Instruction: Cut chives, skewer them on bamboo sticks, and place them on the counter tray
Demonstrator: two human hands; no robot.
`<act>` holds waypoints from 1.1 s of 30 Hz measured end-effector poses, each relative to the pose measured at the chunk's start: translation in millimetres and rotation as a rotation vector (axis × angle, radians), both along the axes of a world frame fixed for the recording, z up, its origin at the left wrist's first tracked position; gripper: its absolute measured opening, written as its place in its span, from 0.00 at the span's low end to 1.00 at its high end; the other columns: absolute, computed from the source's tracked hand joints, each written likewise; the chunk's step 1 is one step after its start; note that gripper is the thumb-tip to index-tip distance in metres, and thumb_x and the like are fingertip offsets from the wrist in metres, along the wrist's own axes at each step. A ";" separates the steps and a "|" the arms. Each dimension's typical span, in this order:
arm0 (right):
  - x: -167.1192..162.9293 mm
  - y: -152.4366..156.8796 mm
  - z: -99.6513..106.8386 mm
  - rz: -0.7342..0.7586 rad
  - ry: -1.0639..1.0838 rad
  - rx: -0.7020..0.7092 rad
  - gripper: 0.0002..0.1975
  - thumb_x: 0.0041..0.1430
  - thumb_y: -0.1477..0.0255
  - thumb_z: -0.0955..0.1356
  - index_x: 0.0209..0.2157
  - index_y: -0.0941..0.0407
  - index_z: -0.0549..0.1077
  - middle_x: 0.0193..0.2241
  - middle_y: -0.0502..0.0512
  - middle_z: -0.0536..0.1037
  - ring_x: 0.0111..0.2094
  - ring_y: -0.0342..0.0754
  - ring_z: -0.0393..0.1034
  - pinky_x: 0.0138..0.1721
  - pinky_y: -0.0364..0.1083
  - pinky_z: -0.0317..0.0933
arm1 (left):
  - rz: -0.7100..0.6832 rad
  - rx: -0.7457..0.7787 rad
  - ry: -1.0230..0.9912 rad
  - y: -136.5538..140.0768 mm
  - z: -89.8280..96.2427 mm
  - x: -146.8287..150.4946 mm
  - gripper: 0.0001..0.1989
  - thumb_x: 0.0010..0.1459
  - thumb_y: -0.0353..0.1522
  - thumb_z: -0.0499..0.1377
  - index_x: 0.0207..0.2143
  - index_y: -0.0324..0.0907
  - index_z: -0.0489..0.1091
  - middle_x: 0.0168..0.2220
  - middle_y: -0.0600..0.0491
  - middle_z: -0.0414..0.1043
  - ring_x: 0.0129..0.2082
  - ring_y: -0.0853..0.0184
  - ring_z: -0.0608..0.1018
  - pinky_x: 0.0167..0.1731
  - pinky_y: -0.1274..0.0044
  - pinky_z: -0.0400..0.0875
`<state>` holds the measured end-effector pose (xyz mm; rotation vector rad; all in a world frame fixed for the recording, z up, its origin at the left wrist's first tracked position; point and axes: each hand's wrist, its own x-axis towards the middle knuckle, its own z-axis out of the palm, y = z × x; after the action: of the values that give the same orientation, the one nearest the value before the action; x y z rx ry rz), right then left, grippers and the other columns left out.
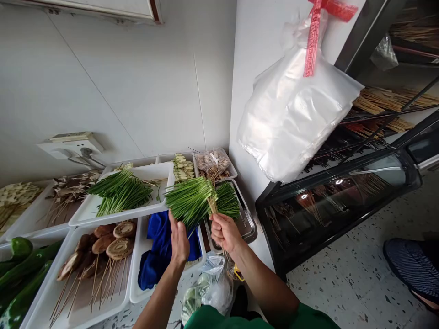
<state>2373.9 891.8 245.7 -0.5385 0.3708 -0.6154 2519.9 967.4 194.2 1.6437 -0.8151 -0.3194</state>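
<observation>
My right hand is closed around the sticks of a bunch of green chive skewers, lifted above the trays. The cut green stalks point left. My left hand is open, fingers straight and together, with its palm side by the lower left ends of the chives; whether it touches them I cannot tell. Behind the bunch, more chives lie in a metal tray. To the left, another pile of chives rests in a raised white tray. A blue cloth lies in a white tray below my left hand.
Mushroom skewers and green peppers fill trays on the left. Sliced vegetable skewers stand at the back. Clear plastic bags hang at right beside a glass-fronted display case. Another person's shoe shows far right.
</observation>
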 end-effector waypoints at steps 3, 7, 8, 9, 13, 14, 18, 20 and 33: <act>-8.3 -30.4 -46.9 -0.142 0.080 0.068 0.14 0.45 0.65 0.73 0.28 0.58 0.67 0.13 0.36 0.55 0.11 0.31 0.37 0.11 0.37 0.32 | -0.066 0.103 0.027 -42.0 -11.8 -0.1 0.37 0.61 0.51 0.40 0.65 0.39 0.39 0.66 0.49 0.36 0.65 0.64 0.43 0.63 0.69 0.37; -18.9 -50.6 -80.2 -0.189 0.128 0.028 0.14 0.48 0.63 0.71 0.29 0.58 0.67 0.14 0.37 0.56 0.11 0.32 0.40 0.11 0.37 0.35 | -0.071 0.107 0.183 -84.2 -40.1 -5.8 0.37 0.61 0.51 0.40 0.65 0.40 0.39 0.65 0.47 0.42 0.64 0.64 0.49 0.63 0.69 0.41; -20.8 -52.7 -82.3 -0.200 0.131 0.020 0.14 0.48 0.63 0.71 0.29 0.58 0.67 0.14 0.37 0.56 0.11 0.32 0.40 0.11 0.37 0.36 | -0.061 0.086 0.208 -91.4 -46.0 -9.1 0.37 0.61 0.51 0.40 0.65 0.40 0.40 0.65 0.47 0.43 0.64 0.65 0.50 0.63 0.69 0.43; -22.3 -54.7 -83.0 -0.218 0.140 0.017 0.14 0.48 0.62 0.71 0.29 0.58 0.67 0.14 0.38 0.57 0.11 0.32 0.41 0.11 0.37 0.36 | -0.051 0.070 0.222 -97.9 -50.9 -12.8 0.36 0.62 0.51 0.41 0.65 0.40 0.40 0.65 0.48 0.44 0.64 0.65 0.51 0.62 0.70 0.44; -26.3 -70.6 -81.0 -0.233 0.223 0.009 0.15 0.49 0.61 0.70 0.27 0.58 0.67 0.13 0.38 0.58 0.10 0.31 0.41 0.11 0.37 0.36 | 0.020 0.073 0.216 -121.6 -59.3 -24.3 0.35 0.62 0.50 0.40 0.65 0.39 0.41 0.65 0.46 0.46 0.63 0.64 0.53 0.62 0.71 0.47; -27.3 -77.0 -80.0 -0.200 0.238 0.003 0.15 0.49 0.61 0.70 0.27 0.59 0.67 0.13 0.38 0.58 0.10 0.31 0.42 0.11 0.37 0.37 | 0.038 0.083 0.209 -126.1 -59.2 -25.2 0.35 0.62 0.49 0.40 0.65 0.39 0.41 0.64 0.45 0.47 0.63 0.63 0.54 0.61 0.71 0.48; -31.6 -99.6 -71.0 -0.030 0.308 -0.006 0.15 0.53 0.61 0.68 0.28 0.60 0.68 0.13 0.40 0.60 0.10 0.32 0.46 0.11 0.36 0.40 | 0.050 0.122 0.200 -126.5 -53.5 -30.5 0.36 0.62 0.50 0.39 0.65 0.37 0.42 0.64 0.43 0.48 0.63 0.62 0.53 0.61 0.71 0.47; -34.4 -103.6 -63.9 0.001 0.421 -0.038 0.17 0.54 0.59 0.67 0.27 0.60 0.67 0.13 0.41 0.61 0.10 0.33 0.49 0.11 0.36 0.42 | 0.059 0.117 0.162 -115.4 -49.3 -41.2 0.37 0.62 0.50 0.39 0.65 0.37 0.37 0.66 0.45 0.39 0.65 0.64 0.47 0.63 0.71 0.42; -36.4 -102.6 -51.2 -0.069 0.962 -0.508 0.13 0.59 0.63 0.63 0.27 0.57 0.64 0.10 0.38 0.57 0.06 0.34 0.46 0.07 0.37 0.39 | 0.039 0.137 -0.116 -85.8 -65.4 -108.5 0.41 0.61 0.46 0.46 0.65 0.35 0.26 0.66 0.43 0.21 0.65 0.63 0.33 0.64 0.68 0.35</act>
<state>2337.5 789.1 194.6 -1.3138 1.1572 -0.4793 2411.5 881.7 128.7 1.8178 -0.8626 -0.2585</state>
